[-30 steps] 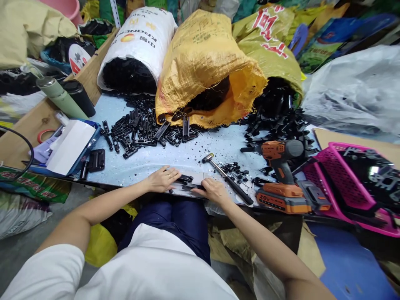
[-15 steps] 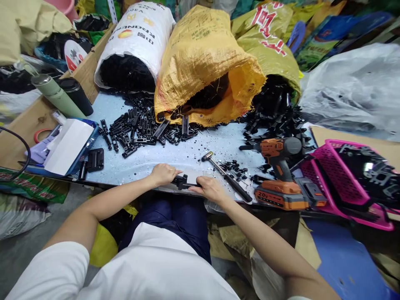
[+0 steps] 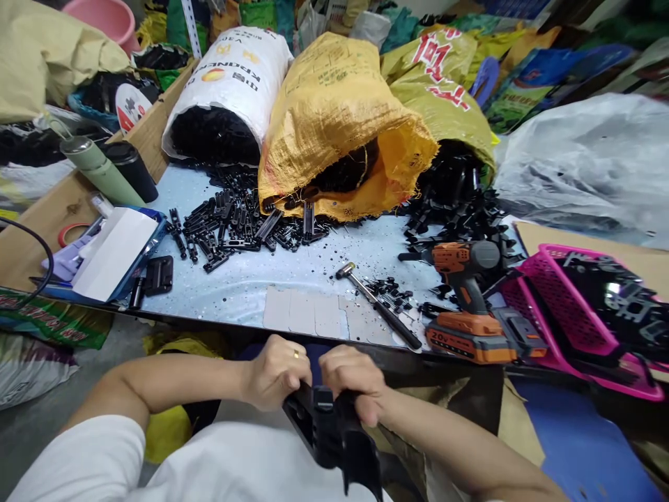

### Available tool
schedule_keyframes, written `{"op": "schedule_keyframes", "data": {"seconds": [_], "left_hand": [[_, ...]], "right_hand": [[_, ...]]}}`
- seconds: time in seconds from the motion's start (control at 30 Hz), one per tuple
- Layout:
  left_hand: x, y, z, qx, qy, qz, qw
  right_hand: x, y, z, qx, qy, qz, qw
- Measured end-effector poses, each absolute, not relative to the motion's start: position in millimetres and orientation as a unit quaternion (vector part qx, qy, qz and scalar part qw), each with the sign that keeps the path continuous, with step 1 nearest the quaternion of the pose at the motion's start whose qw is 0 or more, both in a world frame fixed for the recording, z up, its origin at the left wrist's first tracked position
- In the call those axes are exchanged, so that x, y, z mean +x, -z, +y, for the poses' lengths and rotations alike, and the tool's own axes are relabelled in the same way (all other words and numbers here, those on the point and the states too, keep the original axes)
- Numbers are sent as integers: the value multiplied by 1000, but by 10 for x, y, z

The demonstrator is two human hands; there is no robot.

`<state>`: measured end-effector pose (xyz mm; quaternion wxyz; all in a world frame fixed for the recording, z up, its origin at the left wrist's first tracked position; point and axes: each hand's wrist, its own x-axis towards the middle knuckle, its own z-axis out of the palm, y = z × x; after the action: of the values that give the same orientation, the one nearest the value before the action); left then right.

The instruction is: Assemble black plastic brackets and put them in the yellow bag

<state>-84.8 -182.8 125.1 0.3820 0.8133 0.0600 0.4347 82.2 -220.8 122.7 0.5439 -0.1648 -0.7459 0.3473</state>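
Close to my chest, off the table's front edge, my left hand (image 3: 279,373) and my right hand (image 3: 355,380) both grip a black plastic part (image 3: 334,436). My left fingers wrap its left side near a long slotted piece; my right fingers curl over its right side, where a curved, pronged end points toward me. The undersides of the part and my fingertips are hidden. Beyond my hands, grey tape-like strips (image 3: 303,312) cover a patch of the table edge. A hammer (image 3: 379,305) with a black handle lies to their right, beside small black pieces (image 3: 391,293).
An orange cordless drill (image 3: 465,300) stands at the right, near a pink basket (image 3: 575,314) of black parts. Open sacks, among them a yellow one (image 3: 345,125), line the back with black slotted parts (image 3: 230,223) before them. Bottles (image 3: 102,171) stand left.
Both hands have lifted off the table edge and come back toward my body with the black part. My left fingers, flat a second ago, are now curled around it.
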Motion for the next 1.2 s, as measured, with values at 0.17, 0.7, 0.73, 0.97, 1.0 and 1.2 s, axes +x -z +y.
{"op": "schedule_keyframes", "data": {"seconds": [0.17, 0.7, 0.73, 0.97, 1.0, 1.2], "left_hand": [[-596, -890, -1803, 783, -560, 122, 242], [-950, -435, 194, 796, -132, 590, -15], [-1110, -420, 220, 788, -117, 604, -21], [-1781, -186, 270, 794, -154, 588, 22], [-1799, -189, 249, 794, -190, 577, 29], [-1635, -514, -101, 807, -309, 500, 57]], "right_hand": [[385, -704, -1760, -329, -259, -507, 754], [1400, -353, 925, -729, -184, -600, 275], [1396, -346, 927, -718, -234, -570, 324], [1443, -283, 242, -560, -463, -492, 480], [1442, -282, 79, -528, -493, -492, 486], [1383, -422, -714, -581, -345, -610, 414]]}}
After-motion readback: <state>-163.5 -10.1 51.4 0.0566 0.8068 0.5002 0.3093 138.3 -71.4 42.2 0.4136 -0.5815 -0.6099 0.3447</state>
